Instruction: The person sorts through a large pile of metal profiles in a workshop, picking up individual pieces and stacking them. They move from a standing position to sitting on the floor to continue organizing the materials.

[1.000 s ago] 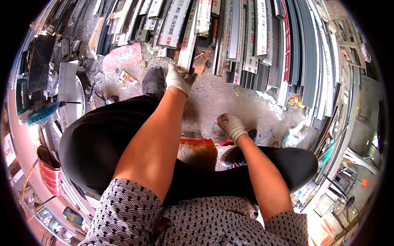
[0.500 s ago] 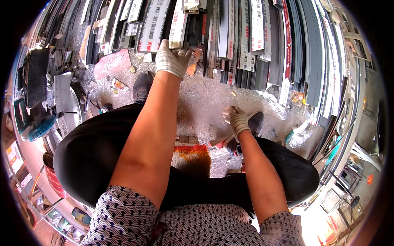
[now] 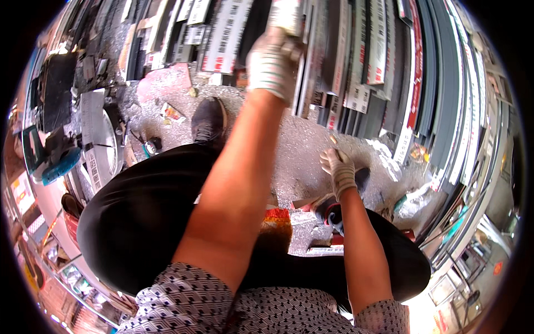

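My left hand (image 3: 271,64), in a white knitted glove, reaches forward to the near end of a film-wrapped metal profile (image 3: 286,15). Its thumb lies along the top and its fingers bend round the end; motion blurs them. My right hand (image 3: 339,171), also gloved, hovers low over the floor near my right shoe (image 3: 361,179). Its fingers are slightly bent and apart, with nothing seen in them. Long grey and white profiles (image 3: 347,72) lie side by side beyond my hands, several with printed protective film.
A pink sheet (image 3: 164,82) and a crumpled wrapper (image 3: 172,113) lie on the gritty floor (image 3: 295,158). Clear plastic film (image 3: 414,203) is at the right. On the left are a dark panel (image 3: 58,92) and a circular saw-like disc (image 3: 111,136). An orange-edged brush-like object (image 3: 277,222) sits between my legs.
The view has shifted to the left. My left hand has moved forward and right with the profile's end. My right hand's fingers have loosened from a more curled pose.
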### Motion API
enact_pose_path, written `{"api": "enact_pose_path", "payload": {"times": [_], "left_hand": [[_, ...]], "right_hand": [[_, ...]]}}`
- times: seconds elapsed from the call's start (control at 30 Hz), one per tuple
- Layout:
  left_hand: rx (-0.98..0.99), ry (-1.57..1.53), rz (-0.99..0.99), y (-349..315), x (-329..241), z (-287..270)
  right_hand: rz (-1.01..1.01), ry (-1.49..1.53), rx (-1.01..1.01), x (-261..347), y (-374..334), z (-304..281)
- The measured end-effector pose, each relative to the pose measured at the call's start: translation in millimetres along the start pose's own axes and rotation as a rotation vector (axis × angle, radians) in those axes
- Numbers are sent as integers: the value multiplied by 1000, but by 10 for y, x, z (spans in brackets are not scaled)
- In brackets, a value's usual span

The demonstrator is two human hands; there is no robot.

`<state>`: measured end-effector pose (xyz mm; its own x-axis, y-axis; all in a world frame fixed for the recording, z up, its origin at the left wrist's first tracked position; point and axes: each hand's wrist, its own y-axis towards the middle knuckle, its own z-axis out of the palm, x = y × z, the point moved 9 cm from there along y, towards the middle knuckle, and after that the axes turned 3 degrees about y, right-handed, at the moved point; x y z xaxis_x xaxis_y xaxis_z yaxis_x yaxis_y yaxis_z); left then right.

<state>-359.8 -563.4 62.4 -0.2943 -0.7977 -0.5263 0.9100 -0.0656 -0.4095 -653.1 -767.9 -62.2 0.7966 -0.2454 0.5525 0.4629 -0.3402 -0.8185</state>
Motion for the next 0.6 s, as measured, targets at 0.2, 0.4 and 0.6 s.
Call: {"api": "enact_pose_path", "payload": {"times": [0.2, 0.4, 0.6], "left_hand": [[-71, 23, -69, -192, 576, 460], [-83, 79, -86, -195, 662, 434], [-97, 53, -113, -166, 567, 285]], "right_hand": [[-62, -111, 34, 213, -239, 100], [-100, -87, 12, 305, -141, 87], [-145, -136, 13, 507, -94, 140]]}}
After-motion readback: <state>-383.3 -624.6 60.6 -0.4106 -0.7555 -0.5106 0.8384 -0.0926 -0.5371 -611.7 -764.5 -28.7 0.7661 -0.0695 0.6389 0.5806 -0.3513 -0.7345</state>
